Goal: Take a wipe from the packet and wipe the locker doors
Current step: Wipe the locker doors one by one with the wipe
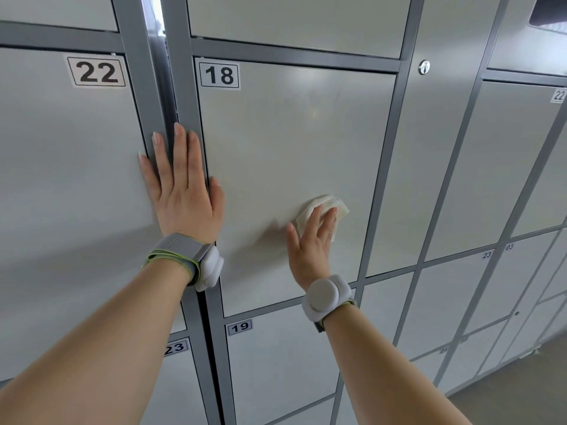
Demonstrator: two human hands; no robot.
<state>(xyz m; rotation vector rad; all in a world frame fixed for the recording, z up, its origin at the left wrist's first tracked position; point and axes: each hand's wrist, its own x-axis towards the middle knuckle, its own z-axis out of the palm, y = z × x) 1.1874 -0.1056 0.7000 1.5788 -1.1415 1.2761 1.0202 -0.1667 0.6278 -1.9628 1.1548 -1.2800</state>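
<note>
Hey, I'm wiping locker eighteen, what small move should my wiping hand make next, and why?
Probably slide the right hand with the wipe upward over door 18: the wipe sits pressed low on the panel, right of centre, with most of the door above it. The left hand lies flat on the frame beside it, a ready brace.

Bank of grey lockers (435, 179), standing on grey floor (521, 391) at lower right. Door 18 (276, 133): white wipe (330, 202) flat on its lower right part, pressed under straight fingers of right hand (310, 243). Left hand (184, 191) flat, fingers spread, across dark post (187, 93) between door 22 (70, 167) and door 18; thumb on door 18. Round lock (424, 67) on panel right of door 18
</note>
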